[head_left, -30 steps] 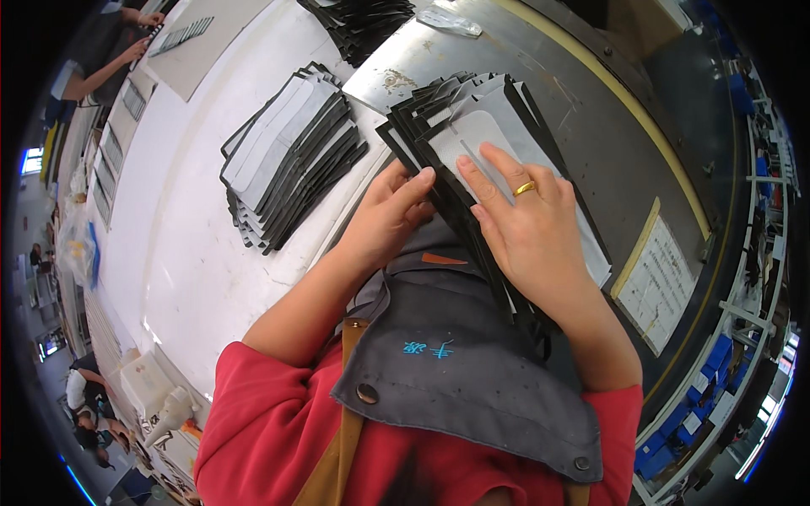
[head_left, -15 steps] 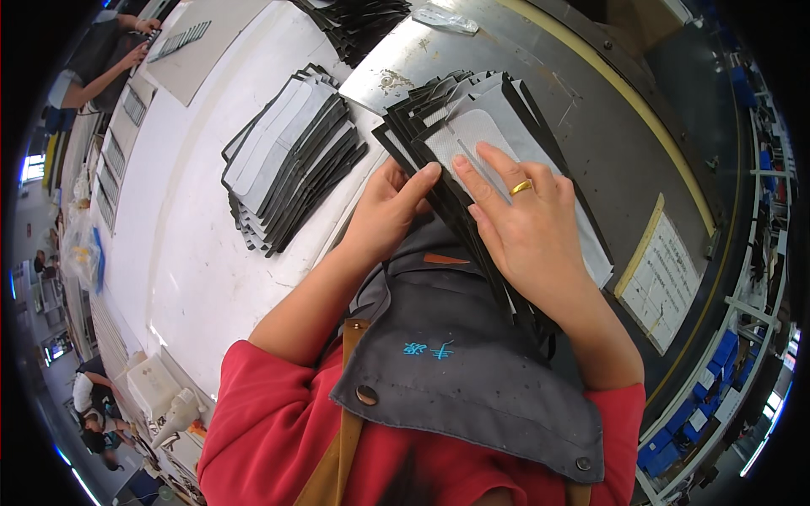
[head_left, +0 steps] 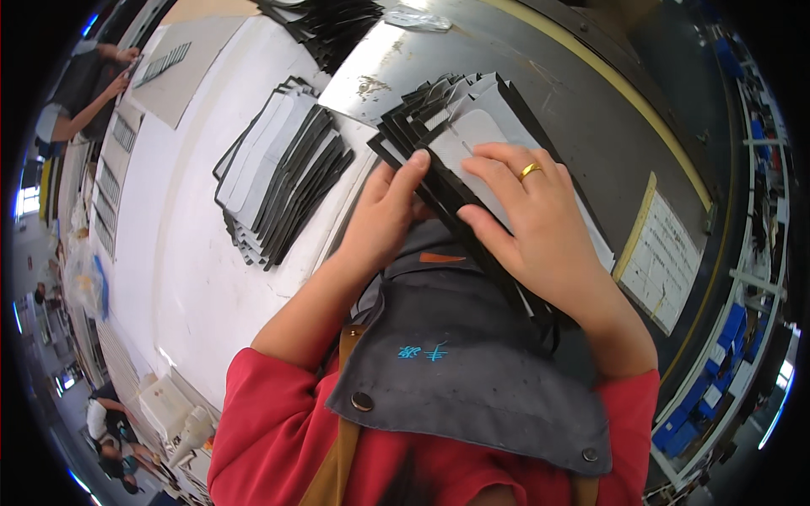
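Note:
A fanned stack of flat, black-edged grey-white panels [head_left: 489, 126] lies on the metal surface in front of me. My left hand [head_left: 380, 211] is closed on the near left edge of this stack, thumb on top and the other fingers mostly hidden beneath. Over the top panel is my right hand [head_left: 544, 223], a gold ring on one finger. Its fingers are bent and its thumb stands apart, near the panel's black edge; nothing shows gripped in it. A second stack of similar panels [head_left: 270, 152] rests on the white table to the left.
The white table [head_left: 181, 253] adjoins the metal surface [head_left: 371, 76]. More black pieces [head_left: 333, 25] are piled at the far side, beside a clear plastic bag [head_left: 418, 18]. A printed sheet [head_left: 662, 257] lies at right. Another person's hands [head_left: 122, 72] work at far left.
My right hand has drawn back slightly, its fingers more bent and its thumb farther from the forefinger. My left hand keeps its hold on the edge. The whole view has shifted a little.

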`<state>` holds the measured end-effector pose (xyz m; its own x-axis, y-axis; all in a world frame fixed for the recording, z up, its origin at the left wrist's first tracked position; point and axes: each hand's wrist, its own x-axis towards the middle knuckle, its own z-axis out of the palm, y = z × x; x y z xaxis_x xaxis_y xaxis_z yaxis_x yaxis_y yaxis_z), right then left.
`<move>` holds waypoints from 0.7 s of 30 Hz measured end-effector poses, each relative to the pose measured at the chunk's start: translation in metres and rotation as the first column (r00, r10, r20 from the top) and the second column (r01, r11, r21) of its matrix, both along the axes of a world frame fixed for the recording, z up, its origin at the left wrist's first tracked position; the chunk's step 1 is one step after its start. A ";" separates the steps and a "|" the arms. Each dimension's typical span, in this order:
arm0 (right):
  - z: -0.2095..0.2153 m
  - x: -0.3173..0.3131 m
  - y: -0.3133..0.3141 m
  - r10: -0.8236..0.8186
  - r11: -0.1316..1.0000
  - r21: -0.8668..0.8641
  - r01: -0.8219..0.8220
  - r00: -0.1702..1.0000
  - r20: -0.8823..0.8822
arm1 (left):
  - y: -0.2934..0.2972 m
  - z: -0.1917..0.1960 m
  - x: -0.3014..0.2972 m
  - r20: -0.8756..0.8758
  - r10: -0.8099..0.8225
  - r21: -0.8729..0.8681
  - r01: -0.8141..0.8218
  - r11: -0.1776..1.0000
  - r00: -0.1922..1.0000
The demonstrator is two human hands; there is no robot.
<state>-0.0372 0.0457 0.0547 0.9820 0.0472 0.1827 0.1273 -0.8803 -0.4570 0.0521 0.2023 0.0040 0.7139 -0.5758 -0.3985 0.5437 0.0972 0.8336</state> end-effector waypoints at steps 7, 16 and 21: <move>0.011 -0.031 -0.042 -0.072 0.990 0.121 0.070 0.997 0.014 | -0.046 -0.001 -0.039 -0.174 -0.231 -0.335 0.163 0.928 0.957; -0.002 -0.084 -0.068 -0.257 0.966 0.004 0.257 0.966 0.031 | -0.070 0.032 -0.002 0.389 -0.790 0.160 0.810 0.565 0.474; -0.009 -0.070 -0.050 -0.400 0.908 0.145 0.394 0.916 0.018 | -0.120 0.023 0.029 0.927 -0.357 0.356 0.565 0.744 -0.114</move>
